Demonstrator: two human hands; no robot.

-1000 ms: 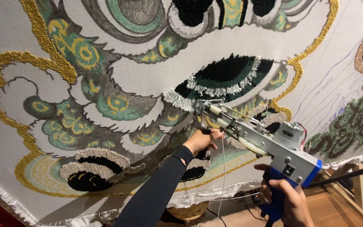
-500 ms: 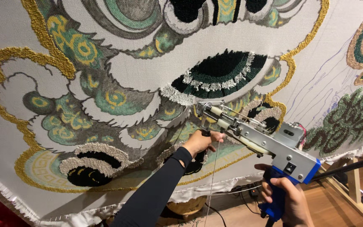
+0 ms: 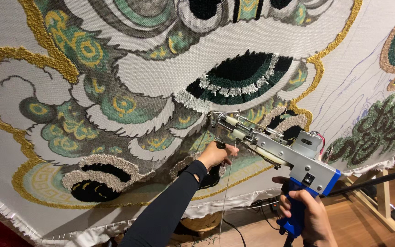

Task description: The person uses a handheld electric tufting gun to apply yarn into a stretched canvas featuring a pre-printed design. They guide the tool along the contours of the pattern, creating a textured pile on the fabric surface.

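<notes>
tufting gun barely shifted, right hand gripping handle, left hand clasping front grip

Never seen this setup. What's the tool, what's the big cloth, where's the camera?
The camera sits on the person's head and looks at their own two hands. In front of them hangs a large pale cloth, stretched on a wooden frame, with a partly filled yarn design in green, gold, black and white. The right hand grips the blue handle of a tufting gun, a metal hand tool whose needle end meets the cloth. The left hand, in a black sleeve, holds the gun's front handle under the needle end. A thin yarn strand hangs below it. Cables lie on the wooden floor.
</notes>
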